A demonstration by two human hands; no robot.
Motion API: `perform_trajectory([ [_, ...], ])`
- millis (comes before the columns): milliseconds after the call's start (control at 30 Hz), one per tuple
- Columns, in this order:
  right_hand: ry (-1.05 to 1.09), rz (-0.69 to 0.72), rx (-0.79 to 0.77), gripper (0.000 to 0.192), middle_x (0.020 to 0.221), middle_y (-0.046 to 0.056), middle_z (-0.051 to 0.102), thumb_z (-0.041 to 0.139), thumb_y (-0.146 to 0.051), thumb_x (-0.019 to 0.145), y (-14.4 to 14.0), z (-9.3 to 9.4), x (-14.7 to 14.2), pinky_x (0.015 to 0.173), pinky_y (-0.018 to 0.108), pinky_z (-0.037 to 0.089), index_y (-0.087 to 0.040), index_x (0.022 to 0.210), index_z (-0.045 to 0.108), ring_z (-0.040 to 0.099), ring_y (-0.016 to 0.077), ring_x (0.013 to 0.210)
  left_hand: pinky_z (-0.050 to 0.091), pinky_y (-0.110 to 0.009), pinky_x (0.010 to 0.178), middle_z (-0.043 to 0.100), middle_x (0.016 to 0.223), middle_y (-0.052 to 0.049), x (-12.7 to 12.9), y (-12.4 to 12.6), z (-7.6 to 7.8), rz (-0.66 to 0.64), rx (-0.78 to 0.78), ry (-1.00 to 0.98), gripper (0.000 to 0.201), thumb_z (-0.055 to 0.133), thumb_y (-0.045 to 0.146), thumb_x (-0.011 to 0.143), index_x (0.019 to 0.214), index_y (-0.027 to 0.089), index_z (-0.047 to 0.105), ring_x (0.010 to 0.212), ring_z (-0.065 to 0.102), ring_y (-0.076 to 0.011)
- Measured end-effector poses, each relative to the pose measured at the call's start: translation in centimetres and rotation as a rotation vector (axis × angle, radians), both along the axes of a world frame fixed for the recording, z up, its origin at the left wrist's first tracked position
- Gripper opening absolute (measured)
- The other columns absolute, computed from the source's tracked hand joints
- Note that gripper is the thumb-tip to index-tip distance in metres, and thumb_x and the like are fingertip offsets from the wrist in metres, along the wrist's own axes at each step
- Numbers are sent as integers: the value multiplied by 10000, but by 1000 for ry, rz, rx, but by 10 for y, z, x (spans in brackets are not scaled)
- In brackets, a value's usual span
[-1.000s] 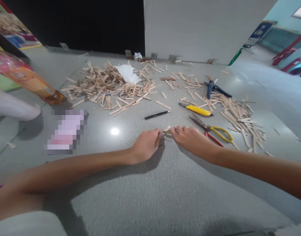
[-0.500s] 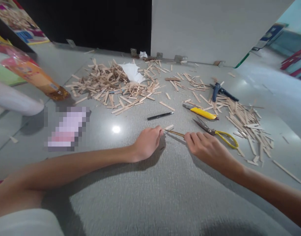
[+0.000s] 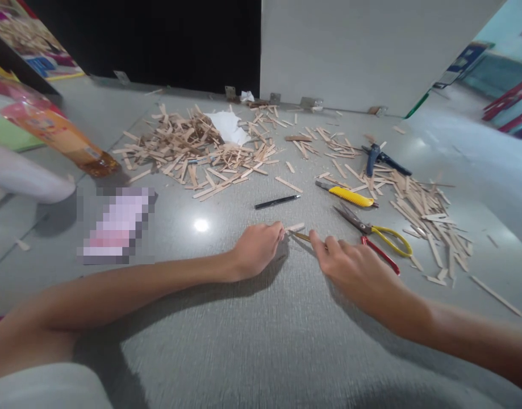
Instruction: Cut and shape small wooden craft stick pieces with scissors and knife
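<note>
Hands meet at the middle of the frame on a grey floor. The left hand (image 3: 257,248) is curled, its fingertips pinching the end of a short pale wooden stick (image 3: 295,226) that lies flat on the floor; the grip looks meant to pin the piece down. The right hand (image 3: 355,268) rests just right of it, fingers loosely bent over a thin yellowish tool (image 3: 302,236) whose tip points at the stick. I cannot tell whether those fingers actually grasp the tool or only lie on it, since the hand covers most of it.

Scissors (image 3: 378,234) with 1 yellow and 1 red handle lie just past the right hand, partly covered by it. A yellow utility knife (image 3: 348,195) and a black pen (image 3: 277,200) sit a little higher, near but apart. Blue pliers (image 3: 382,159) lie among loose sticks at the upper right. A large pile of sticks (image 3: 192,153) fills the upper middle, with white paper (image 3: 229,126) half buried in it.

At the left edge, a colourful plastic packet (image 3: 51,133) and a white sleeve (image 3: 26,179) are cut off by the frame. A pixelated patch hides something at the lower left.
</note>
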State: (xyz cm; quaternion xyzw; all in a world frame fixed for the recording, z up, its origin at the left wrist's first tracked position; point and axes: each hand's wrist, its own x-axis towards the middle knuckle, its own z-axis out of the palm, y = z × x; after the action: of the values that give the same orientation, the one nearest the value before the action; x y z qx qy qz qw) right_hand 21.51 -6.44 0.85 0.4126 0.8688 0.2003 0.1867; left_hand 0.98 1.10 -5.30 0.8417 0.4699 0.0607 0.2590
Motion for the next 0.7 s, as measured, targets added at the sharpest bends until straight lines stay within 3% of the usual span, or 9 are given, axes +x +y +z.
perform_trajectory([
  [167, -34, -54, -41, 604, 800, 124, 780, 476, 119, 855, 0, -5, -9, 425, 311, 267, 1, 1416, 664, 677, 192, 521, 463, -327, 730, 691, 779, -47, -1, 5, 4, -47, -19, 9, 297, 394, 134, 1031, 911, 195, 659, 719, 633, -219],
  [300, -68, -101, -128, 372, 761, 130, 772, 451, 108, 917, 27, -7, 1, 453, 305, 217, -81, 1071, 732, 662, 188, 520, 479, -322, 739, 704, 784, -55, -2, 9, 3, -59, -13, -3, 303, 411, 153, 1040, 894, 194, 674, 725, 649, -221],
  [433, -50, -84, -178, 292, 751, 98, 786, 512, 71, 923, 47, -9, 8, 473, 288, 210, -128, 1015, 705, 631, 171, 512, 474, -314, 730, 704, 786, -65, -2, 9, 2, -53, 1, -3, 337, 398, 189, 1078, 881, 188, 671, 723, 650, -215],
  [567, -14, -152, -131, 371, 723, 136, 762, 425, 117, 913, 24, -13, -10, 447, 276, 194, -64, 1081, 703, 636, 182, 502, 452, -318, 706, 684, 768, -63, -1, 5, 1, -37, 17, 24, 315, 399, 195, 1085, 909, 181, 659, 710, 638, -222],
  [700, 60, -212, -103, 350, 639, 102, 681, 393, 87, 935, 13, -17, -20, 429, 269, 198, -70, 1047, 686, 588, 184, 466, 427, -305, 661, 642, 704, -37, -1, 2, 0, -31, 26, 45, 326, 378, 183, 1084, 917, 177, 658, 653, 612, -216],
])
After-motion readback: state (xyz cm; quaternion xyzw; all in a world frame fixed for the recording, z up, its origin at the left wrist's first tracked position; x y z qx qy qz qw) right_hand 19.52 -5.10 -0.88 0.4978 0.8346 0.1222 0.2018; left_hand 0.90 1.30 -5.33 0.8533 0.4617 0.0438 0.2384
